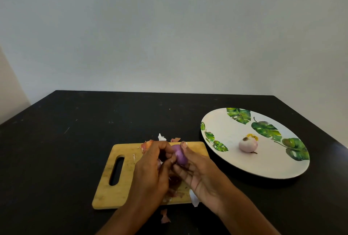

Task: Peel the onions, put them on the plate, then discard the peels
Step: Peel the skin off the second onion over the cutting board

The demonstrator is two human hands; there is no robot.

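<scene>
Just above the cutting board (pixel 113 193), gripping a purple onion (pixel 179 154) in both hands. Curling the left hand (pixel 152 170) against its left side, cradling it in the right hand (pixel 199 174) with thumb up top. Strewn across the board and the nearby tabletop (pixel 56 140): torn peels (pixel 165 217). Over to the right, resting alone on a leaf-patterned plate (pixel 226 122): one pale peeled onion (pixel 248 145).

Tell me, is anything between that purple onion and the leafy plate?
Nothing visible. The left hand and right hand hold the purple onion over the cutting board; only bare table separates it from the plate, where one peeled onion leaves room.
</scene>
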